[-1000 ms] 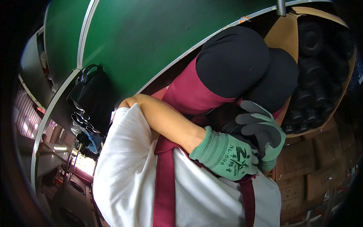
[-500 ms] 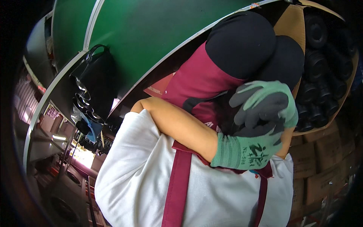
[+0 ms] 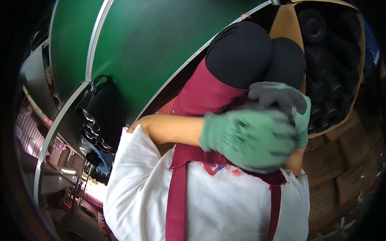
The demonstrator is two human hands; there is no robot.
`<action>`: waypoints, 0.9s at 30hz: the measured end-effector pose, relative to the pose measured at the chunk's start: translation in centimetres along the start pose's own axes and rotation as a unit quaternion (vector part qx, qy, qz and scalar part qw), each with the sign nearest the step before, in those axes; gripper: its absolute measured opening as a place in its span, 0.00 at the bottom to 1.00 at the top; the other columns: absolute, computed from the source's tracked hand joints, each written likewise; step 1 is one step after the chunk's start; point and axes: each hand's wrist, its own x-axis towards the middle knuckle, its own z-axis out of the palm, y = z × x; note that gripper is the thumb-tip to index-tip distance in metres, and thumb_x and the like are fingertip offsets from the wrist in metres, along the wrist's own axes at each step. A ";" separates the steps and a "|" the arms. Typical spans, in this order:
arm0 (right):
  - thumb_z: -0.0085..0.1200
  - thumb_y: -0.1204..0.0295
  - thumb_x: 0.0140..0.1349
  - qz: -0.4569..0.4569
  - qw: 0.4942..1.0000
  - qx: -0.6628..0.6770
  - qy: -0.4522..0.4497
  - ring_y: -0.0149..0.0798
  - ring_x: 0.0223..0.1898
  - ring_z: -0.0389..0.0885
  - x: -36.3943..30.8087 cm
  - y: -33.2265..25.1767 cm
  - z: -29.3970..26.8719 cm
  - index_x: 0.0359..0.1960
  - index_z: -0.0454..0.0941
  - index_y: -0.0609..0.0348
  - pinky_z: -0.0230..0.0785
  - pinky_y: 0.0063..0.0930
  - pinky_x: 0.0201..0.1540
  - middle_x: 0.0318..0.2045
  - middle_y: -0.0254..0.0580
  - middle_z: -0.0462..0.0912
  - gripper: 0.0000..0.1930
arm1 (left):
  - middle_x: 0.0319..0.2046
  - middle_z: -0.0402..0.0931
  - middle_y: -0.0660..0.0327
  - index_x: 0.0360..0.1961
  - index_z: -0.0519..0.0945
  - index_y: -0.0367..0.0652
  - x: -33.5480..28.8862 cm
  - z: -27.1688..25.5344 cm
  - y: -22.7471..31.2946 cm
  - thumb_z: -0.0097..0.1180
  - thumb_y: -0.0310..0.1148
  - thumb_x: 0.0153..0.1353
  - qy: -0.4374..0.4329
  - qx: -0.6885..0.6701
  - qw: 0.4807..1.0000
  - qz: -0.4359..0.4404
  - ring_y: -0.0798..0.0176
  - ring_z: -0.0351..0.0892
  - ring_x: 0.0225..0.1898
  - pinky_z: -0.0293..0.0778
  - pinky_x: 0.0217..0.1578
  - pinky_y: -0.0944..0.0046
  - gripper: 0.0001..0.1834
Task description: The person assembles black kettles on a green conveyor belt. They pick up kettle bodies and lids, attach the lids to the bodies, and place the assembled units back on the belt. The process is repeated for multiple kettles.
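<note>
Both my hands wear green gloves with dark grey coating and meet over my lap, in front of the maroon apron. My left hand lies across the front, its green back showing; motion smears its fingers. Just behind and above it, my right hand has its dark grey fingers curled toward the left hand. The left hand covers the space between the two, so what they may hold is hidden. To the right of my knees stands an open cardboard box with several round black parts in it.
A green tabletop with a pale metal edge spreads beyond my knees. At left sit a black bag-like container, several glossy black rings and a blue object. Brown cartons are stacked at right.
My left hand has turned and swung up across the right hand, hiding more of it. The right hand's fingers, spread more before, are now curled. The whole view has shifted slightly.
</note>
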 end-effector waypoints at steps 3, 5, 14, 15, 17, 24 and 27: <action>0.39 0.58 0.79 -0.075 0.972 -0.191 0.116 0.51 0.53 0.84 -2.0 -1.5 -0.4 0.46 0.81 0.72 0.75 0.41 0.58 0.48 0.55 0.86 0.26 | 0.67 0.71 0.56 0.65 0.78 0.50 -0.4 -5.6 -1.4 0.71 0.57 0.50 0.040 -0.078 0.989 -0.119 0.41 0.67 0.70 0.61 0.67 0.35 0.42; 0.36 0.59 0.80 -0.189 0.938 -0.228 0.178 0.52 0.55 0.83 -4.8 -0.8 0.2 0.45 0.83 0.70 0.74 0.45 0.60 0.51 0.57 0.86 0.26 | 0.69 0.69 0.55 0.65 0.79 0.51 -1.7 -4.8 0.1 0.75 0.61 0.44 0.030 -0.075 0.983 -0.166 0.38 0.63 0.72 0.58 0.68 0.33 0.47; 0.58 0.59 0.63 -0.337 0.817 -0.365 0.293 0.51 0.55 0.78 -6.8 4.3 7.1 0.47 0.86 0.55 0.66 0.50 0.64 0.50 0.43 0.84 0.17 | 0.60 0.74 0.52 0.59 0.77 0.41 -2.6 1.6 -0.1 0.81 0.45 0.42 0.196 -0.009 0.974 -0.116 0.39 0.69 0.65 0.67 0.65 0.41 0.43; 0.58 0.62 0.63 -0.329 0.825 -0.349 0.300 0.51 0.54 0.78 -6.6 4.7 7.0 0.45 0.87 0.57 0.67 0.49 0.63 0.47 0.43 0.85 0.15 | 0.57 0.75 0.52 0.56 0.77 0.40 -2.8 2.0 0.5 0.81 0.41 0.42 0.218 0.014 0.965 -0.145 0.42 0.72 0.61 0.69 0.63 0.43 0.39; 0.57 0.68 0.63 -0.320 0.829 -0.329 0.321 0.51 0.51 0.79 -6.8 5.4 7.2 0.40 0.87 0.60 0.69 0.45 0.59 0.43 0.43 0.85 0.10 | 0.57 0.74 0.51 0.54 0.78 0.40 -3.1 2.2 1.1 0.81 0.39 0.42 0.214 0.014 0.963 -0.163 0.43 0.72 0.59 0.69 0.62 0.45 0.38; 0.48 0.60 0.72 -0.350 0.888 -0.135 0.267 0.42 0.41 0.83 -7.8 4.6 6.0 0.39 0.82 0.64 0.74 0.36 0.50 0.36 0.42 0.84 0.18 | 0.57 0.73 0.53 0.53 0.79 0.43 -3.4 1.9 3.3 0.82 0.41 0.40 0.214 0.016 0.964 -0.156 0.42 0.69 0.63 0.66 0.65 0.42 0.38; 0.35 0.58 0.80 -0.199 0.935 0.045 0.291 0.43 0.52 0.83 -9.2 3.3 4.1 0.55 0.77 0.66 0.73 0.37 0.61 0.50 0.49 0.83 0.24 | 0.66 0.65 0.49 0.58 0.77 0.47 -4.2 1.7 6.2 0.84 0.44 0.37 0.211 0.023 0.966 -0.149 0.31 0.59 0.71 0.59 0.69 0.33 0.44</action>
